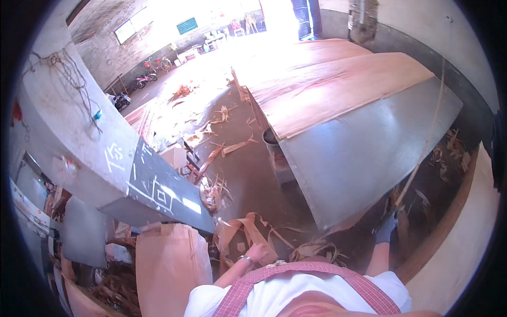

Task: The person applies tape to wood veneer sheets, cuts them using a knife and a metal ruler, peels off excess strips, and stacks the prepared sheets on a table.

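Note:
My left hand (257, 253), bare with a metal watch at the wrist, hangs low in front of me. Curled peels of wood veneer (252, 231) lie just beyond it; its fingers blend into them, so their pose is unclear. On the right, my right hand (387, 228) wears a blue-grey glove and is closed at the lower end of a long thin pole (422, 153). That pole slants up and away past the right corner of a wide metal-topped table (364, 158). Dark brown scraps beside the glove partly hide the grip.
Veneer sheets (338, 79) cover the table's far part. A painted pillar (153, 179) stands at left, with a veneer stack (171, 269) near its foot. Loose scraps (214, 193) litter the floor. A long pale board (459, 238) lines the right side. A bucket (270, 138) stands by the table.

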A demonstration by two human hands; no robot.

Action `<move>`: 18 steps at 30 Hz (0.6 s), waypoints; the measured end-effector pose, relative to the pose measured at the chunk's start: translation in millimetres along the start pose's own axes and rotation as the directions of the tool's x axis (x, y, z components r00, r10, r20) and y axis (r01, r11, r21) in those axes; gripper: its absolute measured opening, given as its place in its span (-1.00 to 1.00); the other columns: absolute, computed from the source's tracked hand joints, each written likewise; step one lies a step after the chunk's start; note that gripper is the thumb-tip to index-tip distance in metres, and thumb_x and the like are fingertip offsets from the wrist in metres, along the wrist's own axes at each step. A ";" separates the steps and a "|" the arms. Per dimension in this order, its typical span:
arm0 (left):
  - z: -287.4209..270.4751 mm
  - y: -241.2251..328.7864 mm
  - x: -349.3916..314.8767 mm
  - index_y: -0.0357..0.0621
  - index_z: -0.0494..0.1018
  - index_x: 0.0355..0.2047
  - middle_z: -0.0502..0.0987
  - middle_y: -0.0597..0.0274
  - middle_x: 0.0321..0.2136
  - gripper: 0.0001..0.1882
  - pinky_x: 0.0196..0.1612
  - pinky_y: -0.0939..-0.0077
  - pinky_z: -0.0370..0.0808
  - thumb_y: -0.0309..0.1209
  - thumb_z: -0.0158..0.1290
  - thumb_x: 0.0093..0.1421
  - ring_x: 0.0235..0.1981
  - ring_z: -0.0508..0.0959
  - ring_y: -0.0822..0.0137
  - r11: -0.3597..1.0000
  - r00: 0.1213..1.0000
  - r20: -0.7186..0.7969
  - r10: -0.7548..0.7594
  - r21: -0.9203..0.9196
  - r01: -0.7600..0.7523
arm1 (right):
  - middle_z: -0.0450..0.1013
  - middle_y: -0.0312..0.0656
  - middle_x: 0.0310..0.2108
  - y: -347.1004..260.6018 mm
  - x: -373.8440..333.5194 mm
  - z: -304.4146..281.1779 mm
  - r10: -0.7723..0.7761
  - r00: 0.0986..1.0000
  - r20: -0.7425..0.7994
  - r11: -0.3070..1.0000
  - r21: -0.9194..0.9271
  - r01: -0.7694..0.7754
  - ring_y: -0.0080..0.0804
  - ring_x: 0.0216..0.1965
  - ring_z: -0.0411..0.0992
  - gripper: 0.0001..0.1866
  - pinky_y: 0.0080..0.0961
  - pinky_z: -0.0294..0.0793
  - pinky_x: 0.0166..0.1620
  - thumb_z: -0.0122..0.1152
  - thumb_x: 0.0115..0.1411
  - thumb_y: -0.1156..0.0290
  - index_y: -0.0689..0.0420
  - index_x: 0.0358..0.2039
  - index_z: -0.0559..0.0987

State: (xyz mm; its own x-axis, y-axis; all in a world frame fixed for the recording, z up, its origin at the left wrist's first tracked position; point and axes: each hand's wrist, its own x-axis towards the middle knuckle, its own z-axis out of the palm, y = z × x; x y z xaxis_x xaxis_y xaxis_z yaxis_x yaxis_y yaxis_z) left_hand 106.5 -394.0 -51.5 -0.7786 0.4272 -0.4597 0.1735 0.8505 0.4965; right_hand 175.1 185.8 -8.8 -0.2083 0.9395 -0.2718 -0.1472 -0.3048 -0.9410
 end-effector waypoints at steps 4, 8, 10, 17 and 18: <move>-84.5 -21.0 47.3 -0.15 0.45 0.05 0.50 -0.16 -0.05 -0.45 0.10 0.15 0.42 -0.07 0.10 0.14 0.01 0.47 -0.06 0.995 0.997 -0.013 -0.073 -0.072 0.072 | 0.19 -0.40 -0.79 -16.1 -21.5 155.5 0.105 0.973 0.206 0.994 0.019 -0.111 -0.56 -0.83 0.16 -0.47 -0.53 0.12 -0.78 0.17 0.20 -0.16 0.14 -0.28 0.53; -141.5 -79.9 101.5 -0.16 0.49 -0.02 0.58 -0.04 -0.26 -0.50 -0.04 0.24 0.50 -0.12 0.13 0.11 -0.16 0.57 0.01 0.975 0.994 -0.099 -0.048 -0.222 0.025 | 0.20 -0.43 -0.76 -3.8 -50.4 260.7 0.141 0.927 0.348 0.988 0.006 -0.153 -0.63 -0.80 0.16 -0.51 -0.61 0.13 -0.75 0.15 0.23 -0.13 0.11 -0.26 0.51; -172.8 -116.3 135.0 -0.23 0.49 -0.03 0.62 -0.01 -0.32 -0.48 -0.09 0.29 0.53 -0.13 0.14 0.08 -0.22 0.61 0.03 0.960 0.999 -0.041 -0.028 -0.281 0.015 | 0.22 -0.43 -0.75 14.4 -62.2 302.0 0.245 0.905 0.348 0.967 -0.022 -0.253 -0.64 -0.79 0.17 -0.52 -0.62 0.14 -0.75 0.15 0.23 -0.13 0.09 -0.27 0.50; -325.1 -110.5 304.8 -0.18 0.45 0.06 0.53 -0.08 -0.04 -0.50 0.06 0.29 0.47 -0.16 0.12 0.18 -0.03 0.55 0.09 0.978 0.978 -0.028 0.206 -0.015 -0.207 | 0.31 -0.37 -0.71 75.6 -131.7 400.3 0.290 0.907 0.306 0.957 -0.064 -0.284 -0.56 -0.75 0.28 -0.62 -0.55 0.29 -0.72 0.10 0.28 -0.06 0.01 -0.18 0.45; -343.7 -93.5 324.4 -0.19 0.45 0.06 0.54 -0.03 -0.05 -0.51 0.05 0.29 0.46 -0.15 0.09 0.21 -0.04 0.55 0.10 0.944 0.947 -0.001 0.322 -0.083 -0.321 | 0.32 -0.36 -0.70 74.0 -154.2 426.9 0.325 0.897 0.300 0.945 -0.073 -0.318 -0.55 -0.75 0.29 -0.63 -0.54 0.30 -0.72 0.09 0.30 -0.04 0.01 -0.15 0.45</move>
State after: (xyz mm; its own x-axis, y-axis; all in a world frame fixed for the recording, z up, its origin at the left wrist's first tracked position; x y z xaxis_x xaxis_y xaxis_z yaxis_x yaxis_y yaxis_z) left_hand -369.6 -440.3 5.9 -0.6822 0.6776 -0.2747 0.3634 0.6402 0.6768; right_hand -216.4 -48.3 49.7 -0.5244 0.6971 -0.4889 -0.0023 -0.5754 -0.8179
